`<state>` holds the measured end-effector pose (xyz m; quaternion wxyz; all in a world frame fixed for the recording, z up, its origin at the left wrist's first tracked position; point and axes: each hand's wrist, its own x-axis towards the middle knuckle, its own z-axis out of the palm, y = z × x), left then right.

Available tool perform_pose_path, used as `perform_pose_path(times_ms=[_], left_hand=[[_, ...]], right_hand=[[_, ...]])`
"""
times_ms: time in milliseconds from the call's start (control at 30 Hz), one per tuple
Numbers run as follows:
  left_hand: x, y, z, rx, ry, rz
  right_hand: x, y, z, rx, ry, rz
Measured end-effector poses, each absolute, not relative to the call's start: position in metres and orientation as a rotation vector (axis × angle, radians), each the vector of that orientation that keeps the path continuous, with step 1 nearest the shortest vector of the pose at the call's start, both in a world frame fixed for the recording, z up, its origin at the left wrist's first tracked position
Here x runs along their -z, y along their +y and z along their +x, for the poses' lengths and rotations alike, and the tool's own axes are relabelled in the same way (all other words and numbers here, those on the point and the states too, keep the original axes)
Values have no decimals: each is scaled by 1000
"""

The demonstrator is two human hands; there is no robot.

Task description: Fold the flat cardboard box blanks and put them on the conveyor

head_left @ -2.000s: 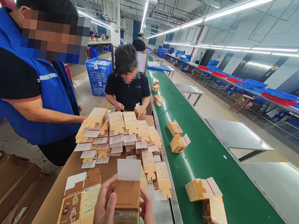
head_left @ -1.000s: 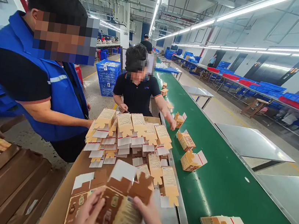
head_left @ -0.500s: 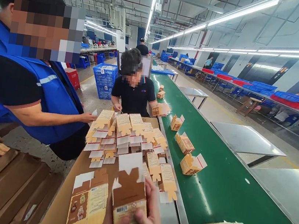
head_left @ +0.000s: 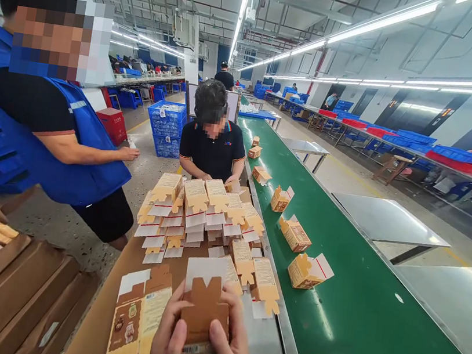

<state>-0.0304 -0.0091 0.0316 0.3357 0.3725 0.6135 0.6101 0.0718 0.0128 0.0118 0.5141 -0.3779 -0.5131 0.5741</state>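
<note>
Between my two hands is a small brown-and-cream folding carton [head_left: 204, 316], upright, with a white flap and a notched brown flap at its top. My left hand [head_left: 171, 332] grips its left side, thumb on the front. Closed round the right side is my right hand [head_left: 234, 341], its thumb pressed on the brown flap. The carton's lower front is partly in shade. Flat carton blanks [head_left: 126, 325] lie on the brown cardboard surface left of my hands. Beyond them rises a pile of folded cartons [head_left: 196, 209] with open flaps.
A green conveyor belt [head_left: 344, 309] on my right carries several cartons [head_left: 308, 270]. Across the pile sits a co-worker [head_left: 207, 149] with hands low behind it. Another person in a blue vest [head_left: 86, 144] stands at left. Large brown packages [head_left: 4, 291] lie lower left.
My fingers have moved up around the carton's flaps. Cartons on the belt have shifted toward me, and the seated co-worker's carton is now on it. The blue-vested person has drawn back from the pile.
</note>
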Motion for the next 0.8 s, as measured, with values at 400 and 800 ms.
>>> perform_pose_path(times_ms=[400,800], left_hand=[[-10,-2,-32,-1427,1692,1319],[42,25,-112,-746,2212,1093]], right_hand=[[-27,22,90,-1245,-1503,-1059],[32,94,158,-1388,-763,-1240]])
